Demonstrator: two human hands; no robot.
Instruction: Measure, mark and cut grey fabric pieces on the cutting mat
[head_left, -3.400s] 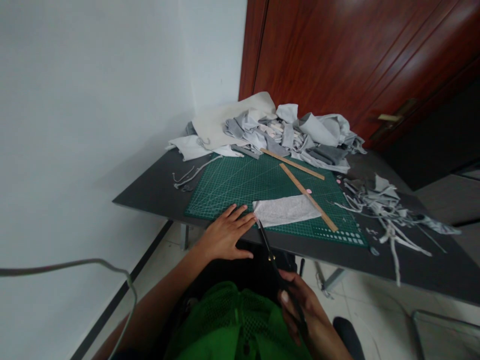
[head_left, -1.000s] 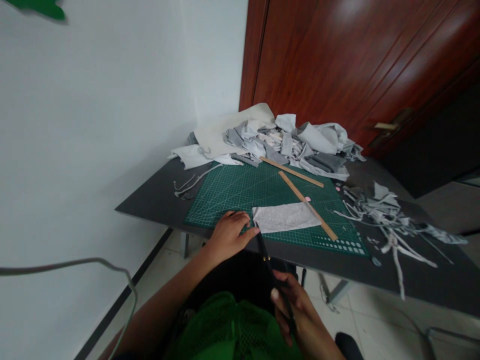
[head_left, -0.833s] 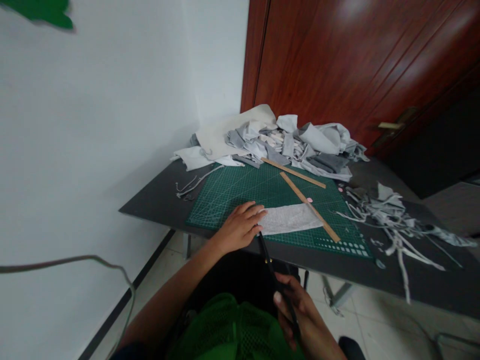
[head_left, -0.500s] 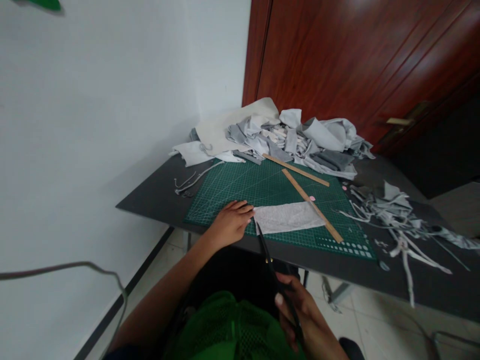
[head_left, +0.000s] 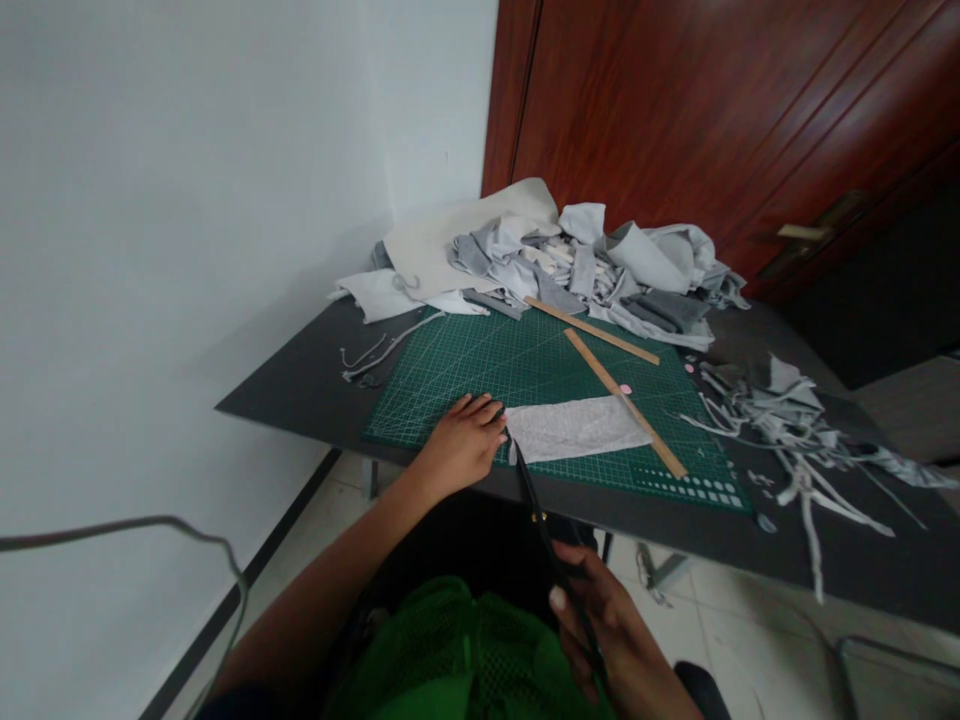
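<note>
A pale grey strip of cloth [head_left: 577, 430] lies flat on a green cutting mat [head_left: 472, 350], and its right end meets a wooden ruler [head_left: 604, 376]. My left hand [head_left: 463, 445] rests palm down at the strip's left end, fingers stretched out over the mat. Long black scissors [head_left: 529, 490] are gripped in my right hand [head_left: 607, 635], below the table's front edge. Their blades point up to the strip's left end, beside my left fingertips. A narrow sliver of cloth shows left of the blades. How far the blades are apart is hard to see.
A second wooden ruler [head_left: 592, 331] lies across the mat's back. Behind it is a heap of white and grey fabric [head_left: 517, 265]. Tangled scraps [head_left: 780, 400] lie on the dark table [head_left: 300, 390] at right. A small pink disc [head_left: 625, 389] touches the nearer ruler.
The view has shifted slightly. The scissor tips have moved a little further up along the strip's left end, near my left fingers. Both hands stay almost in place.
</note>
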